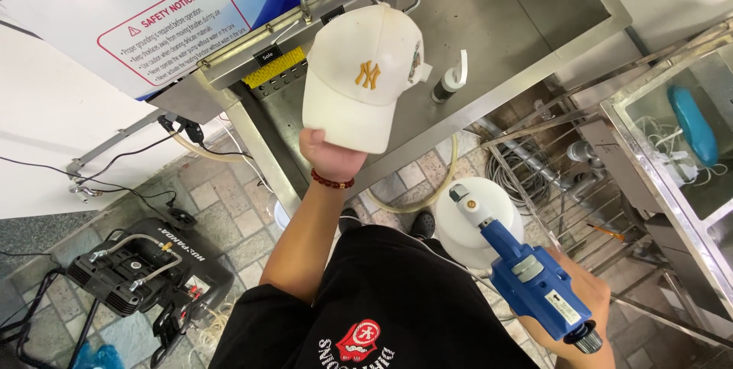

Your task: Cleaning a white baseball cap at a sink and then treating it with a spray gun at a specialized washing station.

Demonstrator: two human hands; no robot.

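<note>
The left hand (330,154) is closed on the brim of a white cap (359,71), holding it up over the stainless steel work surface (527,10). The cap's long axis runs from the brim at the hand to the crown, which points away toward the machine panel (153,18). The cap is off-white, faintly soiled, with a gold embroidered emblem on the front. The right hand (588,308) is clamped on a blue handheld tool (527,273), its white nozzle aimed up and left toward the cap. Beneath lies a paved stone floor (229,201), with a black machine (145,270) at left, a white bucket (473,224) below the bench, and coiled hoses (519,178) nearby.
</note>
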